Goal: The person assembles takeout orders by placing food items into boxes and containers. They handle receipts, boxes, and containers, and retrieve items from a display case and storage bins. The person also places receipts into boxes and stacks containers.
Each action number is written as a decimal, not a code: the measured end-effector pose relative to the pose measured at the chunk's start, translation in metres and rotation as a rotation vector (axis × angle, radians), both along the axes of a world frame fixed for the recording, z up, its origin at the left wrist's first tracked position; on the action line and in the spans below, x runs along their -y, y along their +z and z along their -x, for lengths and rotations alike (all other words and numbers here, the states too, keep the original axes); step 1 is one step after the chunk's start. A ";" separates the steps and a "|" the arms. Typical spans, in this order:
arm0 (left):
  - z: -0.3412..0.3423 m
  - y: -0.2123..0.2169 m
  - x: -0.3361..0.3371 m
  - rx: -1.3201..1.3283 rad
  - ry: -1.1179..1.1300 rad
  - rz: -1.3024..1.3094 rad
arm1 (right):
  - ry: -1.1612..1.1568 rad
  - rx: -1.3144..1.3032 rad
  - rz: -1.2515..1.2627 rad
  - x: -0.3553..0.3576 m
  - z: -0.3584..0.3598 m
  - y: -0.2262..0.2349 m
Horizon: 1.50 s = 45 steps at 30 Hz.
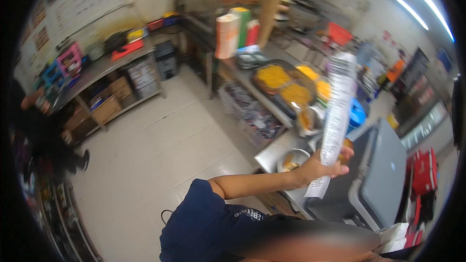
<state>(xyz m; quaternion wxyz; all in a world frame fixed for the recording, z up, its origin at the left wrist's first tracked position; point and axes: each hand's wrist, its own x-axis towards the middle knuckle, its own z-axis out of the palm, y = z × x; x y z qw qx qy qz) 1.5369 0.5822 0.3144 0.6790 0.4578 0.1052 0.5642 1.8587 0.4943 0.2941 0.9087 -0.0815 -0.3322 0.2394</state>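
Note:
A bare arm in a dark blue short sleeve reaches across from the lower middle, and I take it as my left one. My left hand [318,169] is closed round a long printed paper slip [338,104], which looks like a receipt. The slip stands up well above the fingers, and its lower end hangs beneath the hand. Behind the hand are a metal bowl [294,159] with some food in it and a large grey cooler box [374,179]. A smeared, skin-coloured shape fills the lower edge; my right hand cannot be made out.
Trays of yellow food [273,76] lie on the counter beyond, beside upright cartons [227,36]. A plastic bin [252,116] sits under it. Left of the tiled floor [160,131] stand a person in dark clothes [48,131] and a steel worktable [104,68]. Red bags [424,172] are at right.

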 end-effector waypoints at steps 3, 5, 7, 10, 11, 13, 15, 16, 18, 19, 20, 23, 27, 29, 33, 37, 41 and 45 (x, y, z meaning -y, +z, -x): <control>0.118 -0.002 0.034 0.364 0.300 -0.102 | 0.190 -0.133 0.009 -0.033 0.079 0.001; 0.181 0.005 0.071 0.519 0.554 -0.545 | 0.338 -0.191 0.033 -0.049 0.133 0.000; 0.235 0.021 0.121 0.539 0.722 -0.924 | 0.560 -0.170 0.055 -0.071 0.197 0.010; 0.288 0.044 0.197 0.510 0.936 -1.027 | 0.840 -0.103 0.140 -0.098 0.306 0.028; 0.310 0.047 0.214 0.508 0.989 -1.041 | 0.877 -0.093 0.140 -0.103 0.344 0.034; 0.355 0.047 0.240 0.488 1.104 -1.082 | 0.959 -0.078 0.131 -0.118 0.422 0.034; 0.401 0.044 0.251 0.464 1.220 -1.107 | 1.024 -0.038 0.145 -0.133 0.492 0.033; 0.423 0.039 0.252 0.432 1.285 -1.116 | 1.171 -0.005 0.121 -0.144 0.526 0.025; 0.465 0.030 0.244 0.341 1.412 -1.130 | 1.873 -0.035 0.081 -0.178 0.595 0.001; 0.482 0.029 0.237 0.286 1.461 -1.144 | 1.442 -0.025 0.255 -0.202 0.636 -0.020; 0.509 0.028 0.232 0.251 1.505 -1.152 | 1.125 0.084 0.424 -0.221 0.680 -0.037; 0.572 0.041 0.216 0.135 1.616 -1.186 | 1.332 0.300 0.587 -0.254 0.832 -0.107; 0.635 0.059 0.220 -0.050 1.758 -1.135 | 1.748 0.515 0.747 -0.204 1.009 -0.162; 0.676 0.061 0.212 -0.057 1.776 -1.164 | 1.885 0.625 0.668 -0.161 1.089 -0.165; 0.770 0.054 0.204 -0.068 1.808 -1.171 | 2.234 0.685 0.657 -0.093 1.251 -0.145; 0.870 0.043 0.225 -0.100 1.822 -1.158 | 2.278 0.879 0.536 -0.051 1.376 -0.145; 0.985 0.036 0.246 0.063 1.800 -1.010 | 2.203 1.024 0.701 -0.045 1.480 -0.178; 1.119 0.014 0.265 0.328 1.983 -0.521 | 1.942 1.381 0.575 -0.067 1.592 -0.227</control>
